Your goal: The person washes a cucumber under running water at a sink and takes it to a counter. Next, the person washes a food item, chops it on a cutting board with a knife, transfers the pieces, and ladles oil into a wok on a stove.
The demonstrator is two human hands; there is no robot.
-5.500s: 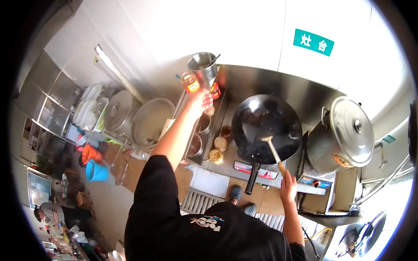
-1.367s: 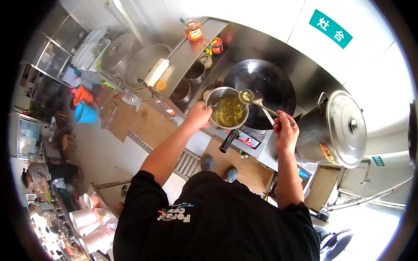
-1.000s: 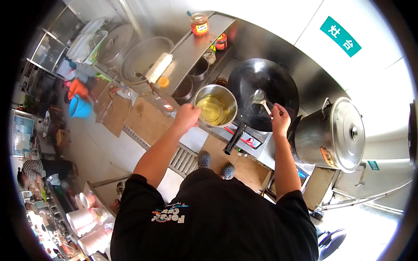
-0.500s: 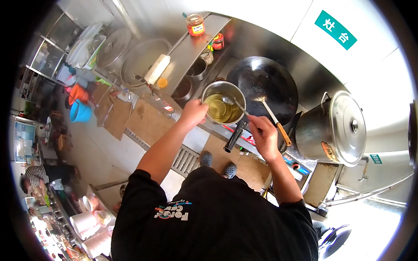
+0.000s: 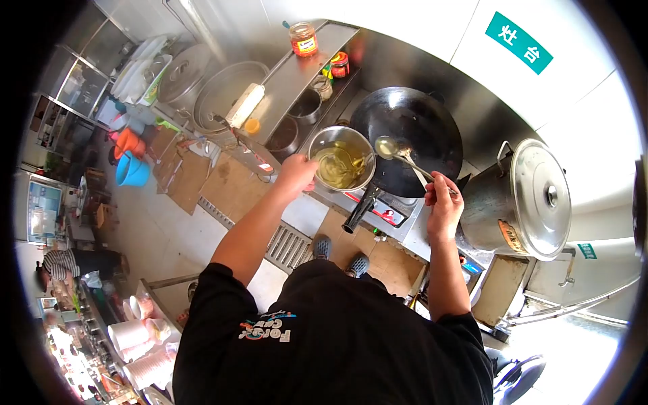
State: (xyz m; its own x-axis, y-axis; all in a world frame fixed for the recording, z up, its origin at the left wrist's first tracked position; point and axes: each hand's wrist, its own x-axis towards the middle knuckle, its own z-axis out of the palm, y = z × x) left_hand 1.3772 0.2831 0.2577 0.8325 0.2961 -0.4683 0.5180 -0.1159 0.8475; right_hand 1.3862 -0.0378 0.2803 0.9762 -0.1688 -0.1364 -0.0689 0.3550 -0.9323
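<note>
My left hand point(image 5: 299, 173) grips the rim of a steel pot point(image 5: 343, 158) that holds yellowish liquid, over the near left side of the black wok point(image 5: 422, 125). My right hand point(image 5: 443, 202) is closed round the handle of a metal ladle point(image 5: 387, 146). The ladle's bowl is just right of the pot's rim, above the wok. A second utensil lies in the wok, mostly behind the ladle. The wok's black handle point(image 5: 361, 210) points towards me.
A lidded stockpot point(image 5: 513, 199) stands right of the wok. Left are a steel shelf point(image 5: 290, 77) with a red jar point(image 5: 303, 39), small steel containers point(image 5: 305, 106) and a large round pan point(image 5: 226, 98). Buckets point(image 5: 132, 169) stand farther left, and a person in stripes point(image 5: 61, 264) is at the far left.
Since half a second ago, my right hand has moved right and lifted the ladle out of the pot to above the wok. Earlier, my left hand held a jar by the shelf.
</note>
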